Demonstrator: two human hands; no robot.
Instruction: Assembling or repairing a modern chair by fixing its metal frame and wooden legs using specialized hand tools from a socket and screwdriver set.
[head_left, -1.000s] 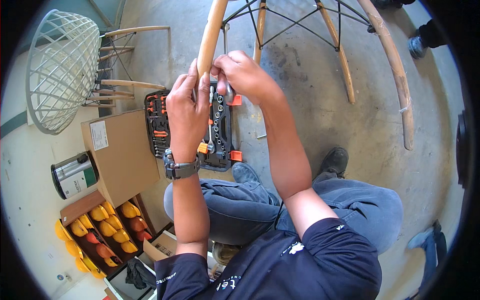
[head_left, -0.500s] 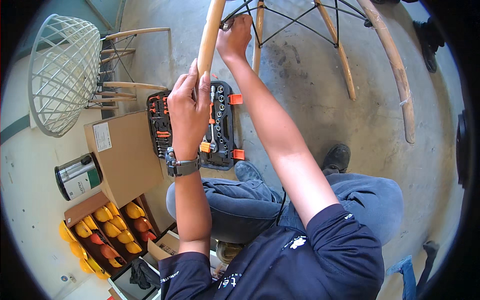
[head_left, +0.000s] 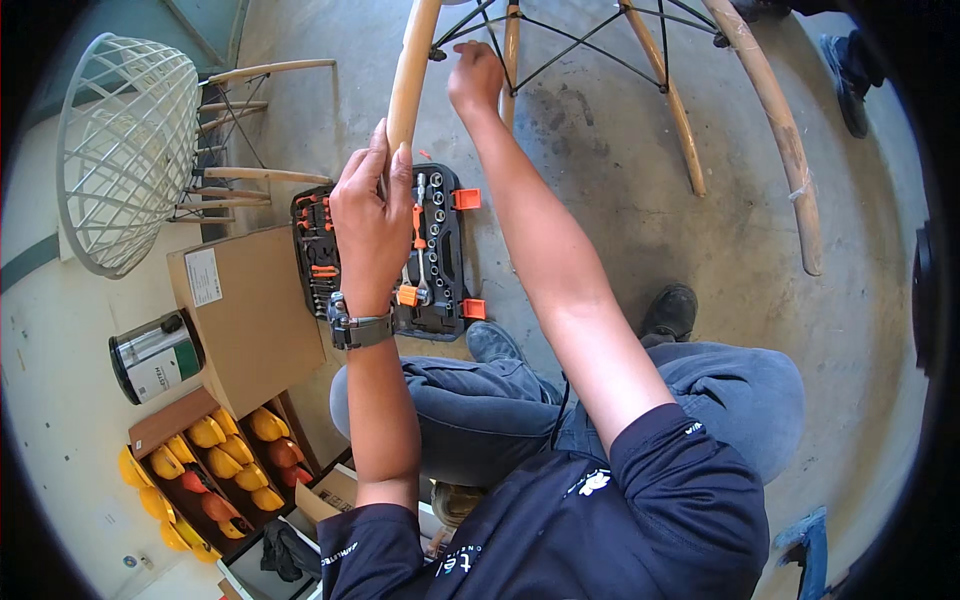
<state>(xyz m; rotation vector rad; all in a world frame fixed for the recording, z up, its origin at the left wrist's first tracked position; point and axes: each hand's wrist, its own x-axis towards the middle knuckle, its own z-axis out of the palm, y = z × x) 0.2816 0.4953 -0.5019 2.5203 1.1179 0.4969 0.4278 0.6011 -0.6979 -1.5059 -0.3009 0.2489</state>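
Head view: A person's left hand [head_left: 372, 205] held a wooden chair leg [head_left: 408, 85] near its end, grip narrowed around the wood. The right hand [head_left: 475, 80] hung near the chair's black metal bracing [head_left: 582, 42]; whether its grip held anything could not be told. An open tool case [head_left: 457, 235] lay on the floor [head_left: 620, 240].

Tool case [head_left: 458, 255] on floor [head_left: 740, 250], right of carton [head_left: 255, 320]; helmets [head_left: 208, 432] in rack [head_left: 165, 423].
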